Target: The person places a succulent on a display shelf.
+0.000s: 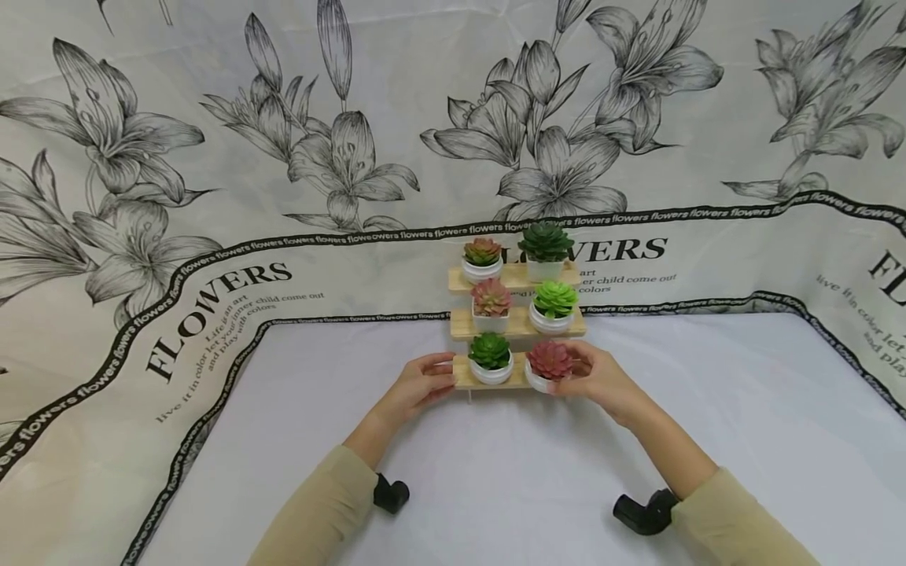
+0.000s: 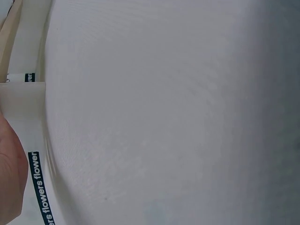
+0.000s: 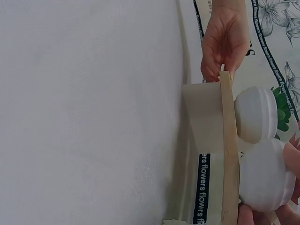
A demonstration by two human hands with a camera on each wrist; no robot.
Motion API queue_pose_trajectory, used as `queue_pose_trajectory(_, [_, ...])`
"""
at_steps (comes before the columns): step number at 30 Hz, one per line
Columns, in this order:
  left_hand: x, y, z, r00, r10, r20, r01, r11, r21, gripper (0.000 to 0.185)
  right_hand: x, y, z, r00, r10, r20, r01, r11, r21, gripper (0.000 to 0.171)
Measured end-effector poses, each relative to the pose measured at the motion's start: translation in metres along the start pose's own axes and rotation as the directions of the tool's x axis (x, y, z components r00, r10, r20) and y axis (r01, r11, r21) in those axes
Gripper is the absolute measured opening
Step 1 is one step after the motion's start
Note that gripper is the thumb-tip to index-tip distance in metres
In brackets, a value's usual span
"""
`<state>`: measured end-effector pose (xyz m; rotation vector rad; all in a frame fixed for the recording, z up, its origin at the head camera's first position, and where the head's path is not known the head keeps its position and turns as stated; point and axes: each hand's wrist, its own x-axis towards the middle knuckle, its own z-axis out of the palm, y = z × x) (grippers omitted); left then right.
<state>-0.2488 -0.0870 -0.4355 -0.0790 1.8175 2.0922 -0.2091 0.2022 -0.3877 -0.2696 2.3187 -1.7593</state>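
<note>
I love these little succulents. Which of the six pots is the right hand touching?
The dark red succulent on the bottom shelf, right side; the right hand holds its pot.

A white worktop [image 1: 495, 487] is sitting against a draped lily-printed backdrop cloth [image 1: 354, 118], with soft, even light falling across both.

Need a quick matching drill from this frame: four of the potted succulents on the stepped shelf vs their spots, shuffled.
1. dark red succulent
2. lime green succulent
3. pink succulent
4. dark green succulent

A. top step, right
B. middle step, left
C. bottom step, right, at the right hand
D. middle step, right

Pairs: 1-C, 2-D, 3-B, 4-A
</note>
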Motion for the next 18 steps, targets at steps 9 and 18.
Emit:
queue_pose_trajectory(9, [-0.004,-0.002,0.006,0.999,0.01,0.039,-0.01,1.0,0.007,0.046,-0.003,0.002,-0.003,1.0,0.01,-0.027,-0.01,1.0,0.023,0.07])
queue_pose_trajectory(18, [-0.005,0.0,-0.005,0.996,-0.022,0.083,0.009,0.988,0.156,0.046,-0.005,0.003,-0.008,1.0,0.003,0.009,-0.003,1.0,0.009,0.072])
